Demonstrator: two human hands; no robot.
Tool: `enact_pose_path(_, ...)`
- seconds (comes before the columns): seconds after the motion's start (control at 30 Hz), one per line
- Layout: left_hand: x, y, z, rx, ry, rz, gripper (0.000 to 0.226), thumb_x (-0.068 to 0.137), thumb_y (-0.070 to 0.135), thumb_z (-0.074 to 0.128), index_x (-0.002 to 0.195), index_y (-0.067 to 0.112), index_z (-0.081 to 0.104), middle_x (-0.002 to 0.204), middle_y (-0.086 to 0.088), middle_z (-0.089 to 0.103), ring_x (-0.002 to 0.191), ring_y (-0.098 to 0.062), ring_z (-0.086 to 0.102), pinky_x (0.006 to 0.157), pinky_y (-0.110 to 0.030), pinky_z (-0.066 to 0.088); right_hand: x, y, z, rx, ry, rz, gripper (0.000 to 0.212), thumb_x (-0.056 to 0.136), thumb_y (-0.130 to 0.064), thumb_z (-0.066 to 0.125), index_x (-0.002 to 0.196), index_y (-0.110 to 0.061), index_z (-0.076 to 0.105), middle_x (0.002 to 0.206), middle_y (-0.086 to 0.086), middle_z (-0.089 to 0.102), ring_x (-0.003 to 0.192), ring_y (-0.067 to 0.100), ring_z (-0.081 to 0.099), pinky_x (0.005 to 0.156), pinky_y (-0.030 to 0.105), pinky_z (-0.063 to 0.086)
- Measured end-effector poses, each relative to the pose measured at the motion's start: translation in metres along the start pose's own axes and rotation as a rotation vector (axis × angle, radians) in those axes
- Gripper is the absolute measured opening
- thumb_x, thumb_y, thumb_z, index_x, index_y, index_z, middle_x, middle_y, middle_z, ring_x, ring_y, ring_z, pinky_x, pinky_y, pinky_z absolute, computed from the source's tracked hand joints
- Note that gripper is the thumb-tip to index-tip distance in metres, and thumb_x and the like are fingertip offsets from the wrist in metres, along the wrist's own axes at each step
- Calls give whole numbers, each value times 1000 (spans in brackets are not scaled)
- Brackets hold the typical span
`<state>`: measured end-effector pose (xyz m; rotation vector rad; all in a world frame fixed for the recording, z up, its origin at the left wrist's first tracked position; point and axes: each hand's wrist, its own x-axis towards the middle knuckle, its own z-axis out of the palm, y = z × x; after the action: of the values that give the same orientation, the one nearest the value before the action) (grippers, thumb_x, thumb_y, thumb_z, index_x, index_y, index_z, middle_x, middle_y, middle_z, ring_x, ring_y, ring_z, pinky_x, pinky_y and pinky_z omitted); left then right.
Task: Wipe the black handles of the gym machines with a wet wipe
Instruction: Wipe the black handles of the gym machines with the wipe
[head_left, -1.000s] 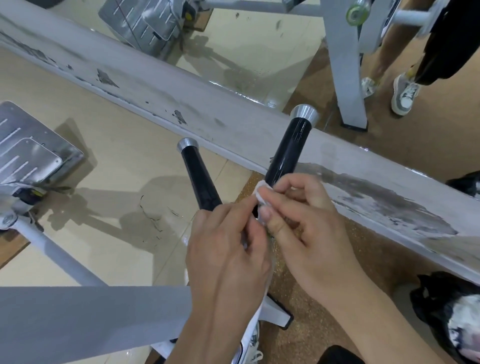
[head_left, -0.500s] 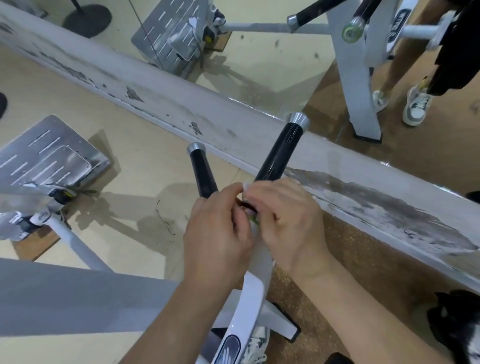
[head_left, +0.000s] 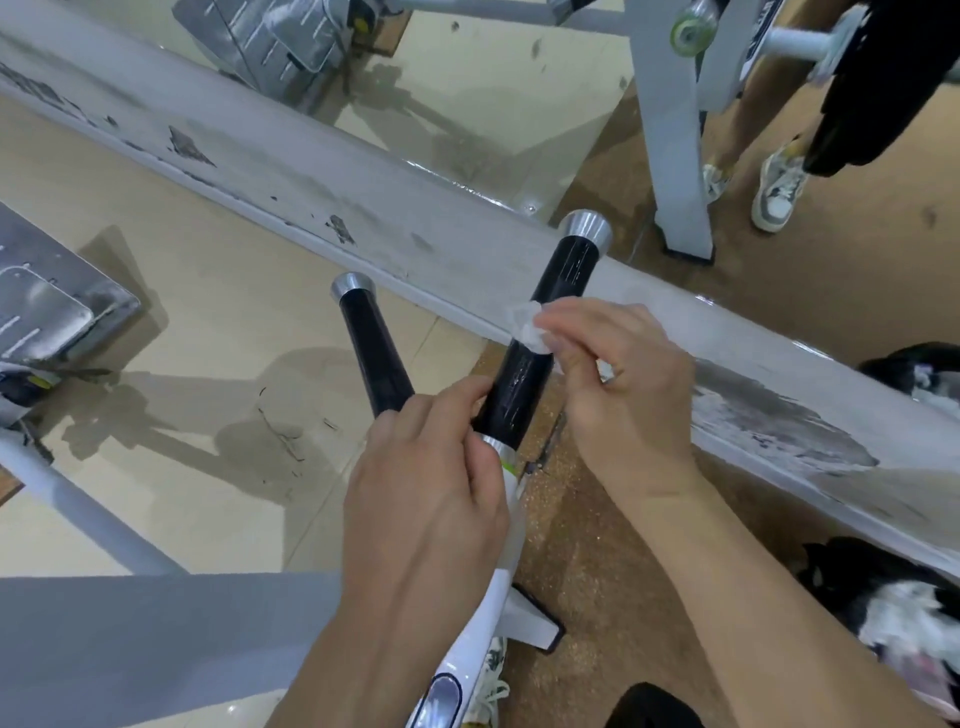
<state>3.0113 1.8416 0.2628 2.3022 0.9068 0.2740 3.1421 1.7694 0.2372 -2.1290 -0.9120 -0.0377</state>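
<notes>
While the base of the black handle (head_left: 540, 338) is steadied by the curled left hand (head_left: 431, 499), the wet wipe (head_left: 529, 328), pinched in the right hand (head_left: 623, 384), has been advanced up to mid-handle; the upper half is apparently unwiped.

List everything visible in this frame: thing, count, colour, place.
handles: 2, black with silver end caps, centre; the right one is being wiped, the left one is bare.
wipe: 1, white, pressed on the right handle.
machine arm: 1, white, below the handles.
ledge: 1, worn white, running diagonally under a mirror.
footplate: 1, grey metal, left edge.
sneakers: 2, white and grey, top right, in the mirror.
left hand: 1, at the right handle's base.
right hand: 1, holding the wipe.
</notes>
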Motion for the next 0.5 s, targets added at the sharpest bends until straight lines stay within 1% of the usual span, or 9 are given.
enact_pose_path(0.07, 3, 1, -7, -16, -34, -6, 42, 88, 30, 31, 125, 35, 50, 75, 13, 52, 71, -14, 49, 60, -30, 40, -7, -9, -2, 27, -36, 42, 17, 88, -6, 62, 100, -10, 73, 105, -4, 66, 98, 8, 59, 88, 6, 38)
enact_pose_path(0.13, 9, 1, -12, -44, -31, 19, 39, 89, 28, 38, 124, 41, 49, 73, 13, 55, 65, -9, 49, 55, -24, 39, -21, -21, -8, 107, -111, 52, 17, 88, -10, 62, 101, -13, 74, 106, -8, 65, 100, -1, 57, 88, 8, 41)
enact_pose_path(0.2, 19, 0, -15, -92, -7, 77, 33, 91, 31, 43, 120, 41, 55, 78, 15, 57, 66, -5, 50, 58, -18, 41, -23, -26, -16, 201, -186, 73, 18, 86, -9, 64, 97, -18, 75, 103, -11, 67, 99, -2, 60, 86, 10, 44)
enact_pose_path(0.23, 24, 0, -14, -120, -23, 100, 31, 91, 33, 47, 119, 39, 58, 81, 15, 58, 69, -2, 50, 60, -16, 42, -18, -26, -18, 229, -220, 102, 21, 85, -7, 65, 96, -22, 75, 100, -15, 68, 97, -3, 61, 84, 10, 46)
enact_pose_path(0.3, 33, 1, -12, -140, -84, 103, 28, 91, 36, 54, 118, 37, 61, 80, 16, 57, 72, 3, 49, 67, -13, 40, -5, -24, -19, 254, -264, 179, 31, 83, -6, 67, 102, -29, 71, 95, -19, 67, 90, -1, 61, 76, 10, 47)
enact_pose_path(0.37, 37, 2, -12, -157, -93, 61, 23, 87, 35, 62, 110, 37, 68, 77, 17, 61, 73, 3, 54, 69, -9, 39, 1, -24, -19, 204, -268, 184, 34, 81, -7, 70, 106, -31, 71, 95, -18, 63, 83, -1, 58, 69, 6, 43)
enact_pose_path(0.43, 40, -1, -12, -251, -70, -17, 15, 82, 31, 71, 94, 39, 73, 72, 23, 66, 75, 5, 60, 69, -9, 44, -2, -27, -18, 188, -266, 203, 26, 81, -12, 72, 99, -30, 74, 95, -17, 61, 78, -1, 55, 65, 3, 39)
enact_pose_path(0.5, 41, -6, -12, -372, -75, -106, 16, 78, 26, 75, 87, 38, 72, 71, 24, 68, 73, 8, 63, 68, -8, 48, -5, -30, -17, 191, -250, 228, 16, 79, -17, 74, 89, -29, 76, 92, -16, 62, 77, -2, 54, 63, 4, 38)
